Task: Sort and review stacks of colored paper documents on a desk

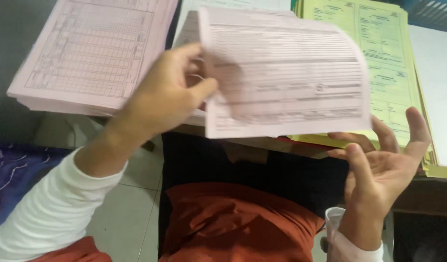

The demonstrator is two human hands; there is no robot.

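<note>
At centre frame the left hand [172, 94] pinches the left edge of a pink printed sheet [286, 77], lifted above the table [262, 143]. At lower right the right hand [381, 165] is spread, palm up, just under the sheet's corner; pink stack [92, 53] upper left, yellow forms [383, 53] upper right

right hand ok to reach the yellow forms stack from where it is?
Probably yes. The right hand is open, palm up, beside the yellow forms stack; only the pink sheet, held by the left hand, overlaps the stack's left side.
</note>
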